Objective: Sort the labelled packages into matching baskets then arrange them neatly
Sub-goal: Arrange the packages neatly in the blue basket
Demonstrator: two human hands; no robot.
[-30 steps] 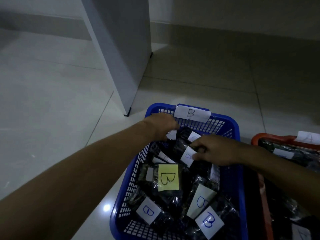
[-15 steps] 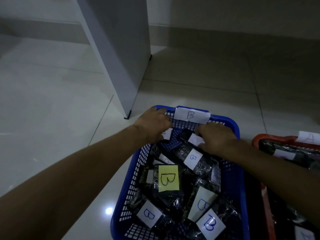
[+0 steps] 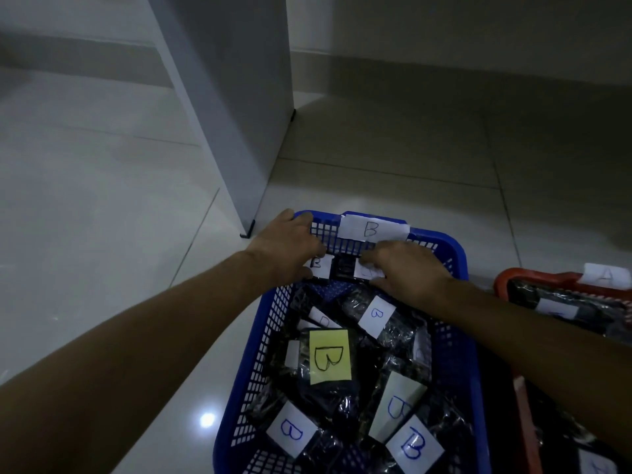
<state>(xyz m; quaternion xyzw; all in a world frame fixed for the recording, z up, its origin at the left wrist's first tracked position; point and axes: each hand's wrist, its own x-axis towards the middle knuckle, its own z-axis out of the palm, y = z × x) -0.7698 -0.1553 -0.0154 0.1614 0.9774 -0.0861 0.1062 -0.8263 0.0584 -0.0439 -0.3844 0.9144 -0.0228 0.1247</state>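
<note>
Hands at blue basket (image 3: 456, 340) far end, left hand (image 3: 289, 248) and right hand (image 3: 405, 270) gripping dark package (image 3: 343, 268)

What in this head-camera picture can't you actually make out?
- Fingertips of left hand and right hand: curled behind the packages at the blue basket far wall.
- Label under the right hand: letter covered.
- Red basket: cut off by the right edge.
- Package contents: too dark.
</note>
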